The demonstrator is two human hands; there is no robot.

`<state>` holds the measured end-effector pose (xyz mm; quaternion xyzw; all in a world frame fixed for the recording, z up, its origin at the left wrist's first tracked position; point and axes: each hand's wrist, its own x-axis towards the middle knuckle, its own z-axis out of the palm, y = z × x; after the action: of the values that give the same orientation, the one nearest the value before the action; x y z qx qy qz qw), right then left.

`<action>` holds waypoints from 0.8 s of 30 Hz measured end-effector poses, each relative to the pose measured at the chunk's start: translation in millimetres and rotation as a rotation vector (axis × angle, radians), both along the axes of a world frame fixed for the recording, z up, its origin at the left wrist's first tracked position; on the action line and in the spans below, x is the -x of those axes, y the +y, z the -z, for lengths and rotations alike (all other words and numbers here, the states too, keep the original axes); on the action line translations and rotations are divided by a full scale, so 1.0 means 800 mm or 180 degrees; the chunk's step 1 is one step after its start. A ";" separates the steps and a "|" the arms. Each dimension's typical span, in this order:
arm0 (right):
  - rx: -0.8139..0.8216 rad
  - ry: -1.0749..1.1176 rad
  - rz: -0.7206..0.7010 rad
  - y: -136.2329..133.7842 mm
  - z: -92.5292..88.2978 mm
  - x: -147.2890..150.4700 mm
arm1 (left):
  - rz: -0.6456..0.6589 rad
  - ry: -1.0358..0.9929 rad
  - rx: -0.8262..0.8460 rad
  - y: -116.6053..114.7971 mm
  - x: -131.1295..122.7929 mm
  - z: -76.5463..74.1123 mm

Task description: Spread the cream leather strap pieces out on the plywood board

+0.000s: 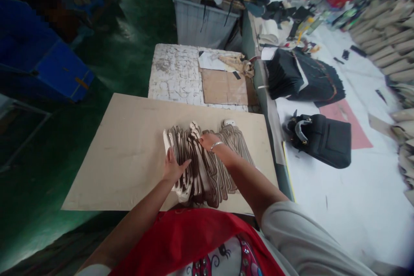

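Observation:
A row of thin strap-shaped pieces (223, 174), brown with pale edges and with small holes at some ends, stands packed on edge on a beige board (129, 138). My left hand (173, 167) lies against the row's left end, its thumb stretched apart over the tops of the pieces. Near the far ends at the middle of the row, my right hand (209, 140), with a bracelet on the wrist, has its fingers closed on one strap-shaped piece. That piece is partly hidden by my fingers. Pieces to the right lean over in a fan.
On the right, a white-topped table (323, 194) carries a black bag (330, 138) and a stack of black pieces (300, 75). Beyond the board are a flat cardboard piece (223, 87) and a grey bin (203, 19). A blue container (61, 69) stands at left.

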<state>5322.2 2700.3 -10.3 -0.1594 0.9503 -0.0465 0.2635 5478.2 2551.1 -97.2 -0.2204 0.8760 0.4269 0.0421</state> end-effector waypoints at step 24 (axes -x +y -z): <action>0.2823 0.1221 0.0654 0.020 -0.109 -0.043 | -0.1413 -0.0414 -0.3885 -0.109 0.006 -0.014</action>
<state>5356.5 2716.6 77.1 -0.1673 0.8812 -0.4419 -0.0153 5473.2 2464.2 -85.6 -0.3580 0.4055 0.8320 0.1233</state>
